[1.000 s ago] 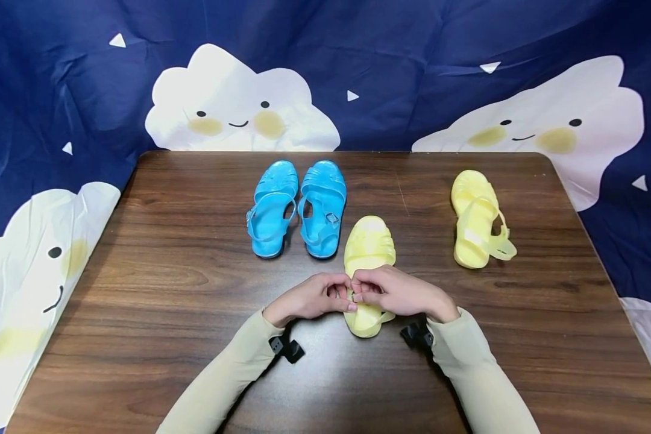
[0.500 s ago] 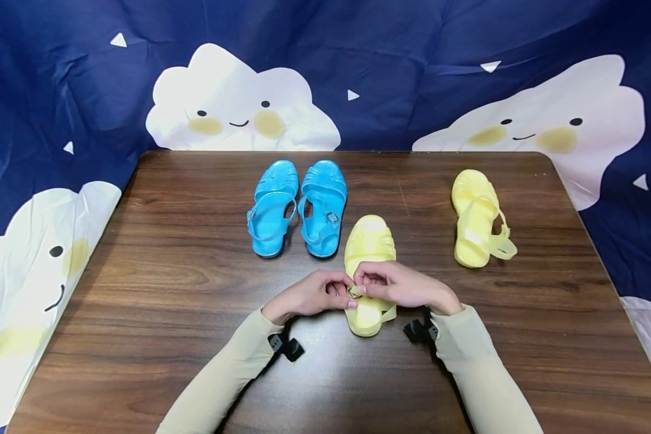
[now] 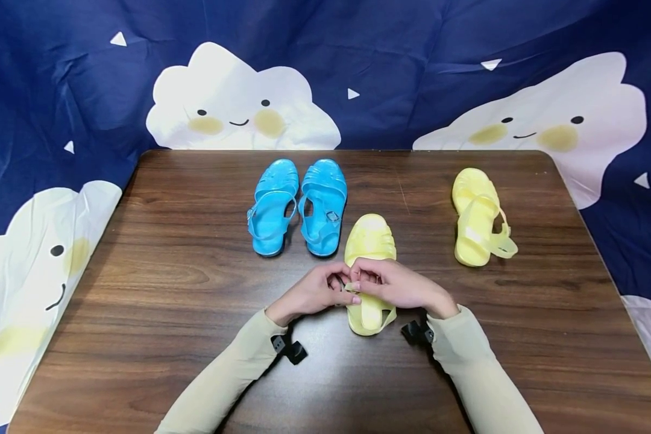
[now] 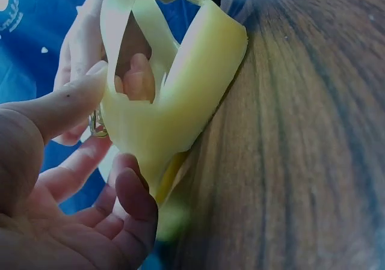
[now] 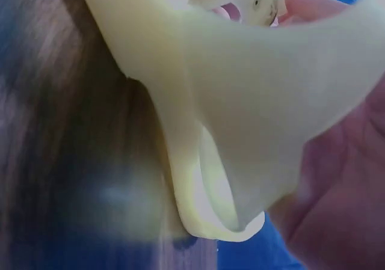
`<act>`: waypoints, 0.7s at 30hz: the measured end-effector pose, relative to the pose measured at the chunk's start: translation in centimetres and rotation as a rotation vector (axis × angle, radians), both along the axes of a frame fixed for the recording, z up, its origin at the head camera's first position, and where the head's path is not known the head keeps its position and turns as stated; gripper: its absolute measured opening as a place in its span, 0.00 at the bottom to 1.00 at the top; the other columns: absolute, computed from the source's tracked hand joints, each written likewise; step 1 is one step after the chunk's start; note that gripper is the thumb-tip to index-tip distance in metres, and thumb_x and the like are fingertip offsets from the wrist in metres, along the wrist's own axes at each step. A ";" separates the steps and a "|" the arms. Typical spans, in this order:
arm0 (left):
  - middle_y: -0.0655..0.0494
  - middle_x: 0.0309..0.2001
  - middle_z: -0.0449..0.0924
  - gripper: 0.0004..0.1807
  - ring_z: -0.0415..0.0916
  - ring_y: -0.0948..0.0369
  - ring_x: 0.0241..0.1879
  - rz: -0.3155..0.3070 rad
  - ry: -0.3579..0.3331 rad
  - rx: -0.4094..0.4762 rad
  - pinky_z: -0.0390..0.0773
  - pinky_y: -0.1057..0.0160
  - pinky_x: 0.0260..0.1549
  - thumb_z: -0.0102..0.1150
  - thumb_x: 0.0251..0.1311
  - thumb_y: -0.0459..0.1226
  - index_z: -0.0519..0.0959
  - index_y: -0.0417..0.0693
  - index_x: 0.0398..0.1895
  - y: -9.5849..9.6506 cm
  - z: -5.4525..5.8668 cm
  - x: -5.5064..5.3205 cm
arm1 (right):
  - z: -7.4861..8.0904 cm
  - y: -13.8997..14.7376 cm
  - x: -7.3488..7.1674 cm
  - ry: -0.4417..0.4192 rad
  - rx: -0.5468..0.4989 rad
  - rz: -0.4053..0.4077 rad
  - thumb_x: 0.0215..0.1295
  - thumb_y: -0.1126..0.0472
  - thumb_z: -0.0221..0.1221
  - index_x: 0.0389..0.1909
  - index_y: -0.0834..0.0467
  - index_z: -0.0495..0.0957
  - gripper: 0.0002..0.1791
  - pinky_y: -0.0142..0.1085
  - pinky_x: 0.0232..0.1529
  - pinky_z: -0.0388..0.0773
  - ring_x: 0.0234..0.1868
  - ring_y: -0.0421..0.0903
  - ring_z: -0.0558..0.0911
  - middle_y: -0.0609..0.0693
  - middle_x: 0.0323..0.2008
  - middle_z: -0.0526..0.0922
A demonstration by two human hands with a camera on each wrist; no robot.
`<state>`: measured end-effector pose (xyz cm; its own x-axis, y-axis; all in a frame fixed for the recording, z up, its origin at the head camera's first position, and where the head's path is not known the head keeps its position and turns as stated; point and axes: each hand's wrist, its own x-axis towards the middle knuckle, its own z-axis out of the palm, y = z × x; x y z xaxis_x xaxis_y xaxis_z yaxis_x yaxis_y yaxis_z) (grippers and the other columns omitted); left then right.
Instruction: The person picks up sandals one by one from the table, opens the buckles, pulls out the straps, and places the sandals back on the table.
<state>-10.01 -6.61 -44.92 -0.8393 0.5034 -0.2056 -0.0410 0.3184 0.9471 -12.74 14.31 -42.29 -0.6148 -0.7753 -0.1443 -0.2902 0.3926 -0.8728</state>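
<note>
A yellow jelly sandal (image 3: 370,238) lies on the table, toe pointing away from me. At its left side, my left hand (image 3: 310,292) pinches the sandal's ankle strap beside a metal buckle (image 4: 97,124), thumb on the strap in the left wrist view. My right hand (image 3: 401,286) pinches the strap's end (image 3: 351,287) right against the left fingertips. Close up in the right wrist view, the sandal's pale strap (image 5: 252,89) spans the picture and hides most of the right fingers. Whether the strap end is through the buckle, I cannot tell.
Two blue sandals (image 3: 273,208) stand side by side behind the hands, left of centre. Another yellow sandal (image 3: 473,226) with its strap hanging loose lies at the right. A blue cloud-print cloth (image 3: 380,42) hangs behind the wooden table (image 3: 168,241).
My right hand has pulled slightly away and come back to the left hand, the strap end between its fingers. The yellow sandal's heel strap has shifted a little. The other sandals stay put.
</note>
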 end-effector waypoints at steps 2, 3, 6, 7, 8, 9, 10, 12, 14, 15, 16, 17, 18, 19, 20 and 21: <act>0.57 0.31 0.75 0.11 0.68 0.64 0.24 0.011 -0.011 0.011 0.69 0.71 0.24 0.71 0.52 0.36 0.78 0.49 0.36 0.0 -0.1 0.0 | 0.0 -0.2 0.1 0.025 0.002 -0.010 0.71 0.57 0.55 0.37 0.51 0.75 0.03 0.29 0.29 0.69 0.27 0.38 0.71 0.44 0.26 0.72; 0.57 0.31 0.75 0.11 0.68 0.64 0.23 0.015 -0.015 0.014 0.69 0.71 0.24 0.71 0.52 0.36 0.78 0.49 0.35 0.0 -0.1 0.0 | 0.0 -0.2 0.1 0.034 0.002 -0.017 0.70 0.58 0.55 0.37 0.51 0.75 0.02 0.29 0.29 0.69 0.27 0.38 0.71 0.44 0.25 0.73; 0.57 0.31 0.75 0.11 0.68 0.64 0.23 0.018 -0.021 0.015 0.68 0.70 0.24 0.71 0.52 0.36 0.77 0.48 0.35 0.0 -0.2 -0.1 | 0.0 -0.4 0.2 0.052 0.005 -0.043 0.70 0.58 0.56 0.37 0.51 0.76 0.02 0.29 0.28 0.69 0.26 0.38 0.71 0.44 0.25 0.74; 0.57 0.32 0.75 0.11 0.68 0.64 0.23 0.017 -0.020 0.015 0.68 0.70 0.24 0.71 0.53 0.36 0.77 0.48 0.35 0.0 -0.3 -0.1 | 0.0 -0.4 0.3 0.057 0.006 -0.053 0.69 0.58 0.57 0.37 0.52 0.77 0.02 0.29 0.28 0.70 0.26 0.38 0.71 0.45 0.25 0.74; 0.57 0.32 0.75 0.11 0.68 0.64 0.23 0.015 -0.018 0.013 0.69 0.70 0.24 0.71 0.53 0.37 0.78 0.48 0.36 0.0 -0.3 -0.1 | 0.0 -0.5 0.3 0.058 0.010 -0.062 0.69 0.58 0.57 0.37 0.51 0.77 0.02 0.29 0.29 0.70 0.26 0.38 0.72 0.44 0.25 0.74; 0.57 0.32 0.76 0.11 0.69 0.64 0.23 0.013 -0.013 0.011 0.69 0.71 0.24 0.70 0.53 0.37 0.78 0.49 0.36 0.0 -0.4 -0.1 | 0.0 -0.5 0.3 0.060 0.013 -0.070 0.68 0.58 0.58 0.37 0.51 0.77 0.02 0.29 0.29 0.70 0.27 0.38 0.72 0.44 0.25 0.75; 0.57 0.33 0.76 0.11 0.69 0.64 0.23 0.010 -0.008 0.010 0.69 0.71 0.24 0.70 0.53 0.37 0.78 0.49 0.37 0.0 -0.4 -0.1 | 0.0 -0.5 0.3 0.063 0.016 -0.078 0.68 0.57 0.58 0.37 0.51 0.78 0.02 0.29 0.29 0.71 0.27 0.38 0.72 0.44 0.26 0.75; 0.56 0.33 0.76 0.11 0.69 0.64 0.24 0.004 0.006 0.016 0.70 0.71 0.25 0.70 0.54 0.36 0.78 0.48 0.38 0.0 -0.4 -0.2 | 0.1 -0.4 0.3 0.074 0.022 -0.094 0.67 0.57 0.60 0.36 0.51 0.78 0.03 0.29 0.30 0.71 0.28 0.38 0.73 0.44 0.26 0.75; 0.55 0.34 0.76 0.12 0.69 0.64 0.25 0.002 0.020 0.025 0.70 0.71 0.26 0.70 0.54 0.36 0.78 0.47 0.40 0.0 -0.4 -0.1 | 0.2 -0.3 0.3 0.091 0.024 -0.107 0.65 0.58 0.61 0.35 0.51 0.78 0.03 0.29 0.31 0.72 0.29 0.38 0.73 0.44 0.26 0.76; 0.55 0.34 0.75 0.12 0.69 0.64 0.25 0.002 0.026 0.030 0.70 0.71 0.26 0.69 0.54 0.36 0.77 0.46 0.40 0.0 -0.3 -0.1 | 0.4 -0.2 0.3 0.104 0.027 -0.113 0.64 0.58 0.62 0.35 0.52 0.78 0.03 0.29 0.31 0.72 0.29 0.38 0.74 0.44 0.26 0.76; 0.54 0.34 0.75 0.13 0.69 0.64 0.25 0.003 0.028 0.037 0.70 0.71 0.27 0.69 0.54 0.35 0.77 0.45 0.40 0.0 -0.3 -0.1 | 0.5 -0.1 0.3 0.120 0.030 -0.119 0.63 0.59 0.63 0.35 0.52 0.78 0.03 0.29 0.31 0.72 0.29 0.38 0.73 0.44 0.27 0.76; 0.54 0.34 0.74 0.13 0.69 0.63 0.25 0.005 0.027 0.043 0.70 0.71 0.27 0.69 0.54 0.35 0.76 0.44 0.40 0.0 -0.3 -0.1 | 0.6 0.0 0.3 0.137 0.037 -0.122 0.62 0.60 0.64 0.35 0.52 0.78 0.04 0.29 0.31 0.72 0.29 0.38 0.73 0.44 0.27 0.76; 0.53 0.34 0.74 0.14 0.68 0.63 0.25 0.008 0.026 0.047 0.70 0.71 0.27 0.69 0.54 0.35 0.75 0.43 0.40 0.0 -0.3 -0.1 | 0.8 0.1 0.3 0.153 0.048 -0.124 0.61 0.60 0.65 0.35 0.52 0.78 0.05 0.29 0.31 0.72 0.29 0.38 0.73 0.44 0.28 0.76; 0.54 0.35 0.73 0.14 0.68 0.63 0.25 0.012 0.019 0.049 0.70 0.71 0.27 0.69 0.54 0.35 0.75 0.43 0.40 0.0 -0.2 -0.1 | 0.9 0.1 0.3 0.166 0.061 -0.123 0.60 0.60 0.65 0.36 0.53 0.78 0.06 0.29 0.31 0.72 0.28 0.38 0.73 0.44 0.28 0.76; 0.54 0.35 0.73 0.15 0.68 0.63 0.25 0.015 0.013 0.048 0.69 0.71 0.27 0.70 0.54 0.35 0.74 0.42 0.40 0.0 -0.2 -0.1 | 1.0 0.2 0.3 0.176 0.076 -0.120 0.60 0.60 0.65 0.37 0.53 0.78 0.07 0.30 0.30 0.72 0.28 0.38 0.73 0.44 0.28 0.76; 0.54 0.35 0.72 0.15 0.68 0.63 0.25 0.017 0.008 0.050 0.69 0.72 0.27 0.70 0.54 0.35 0.74 0.42 0.40 0.0 -0.2 -0.1 | 1.1 0.2 0.3 0.181 0.093 -0.117 0.60 0.60 0.65 0.38 0.54 0.79 0.08 0.30 0.30 0.71 0.28 0.37 0.72 0.44 0.28 0.76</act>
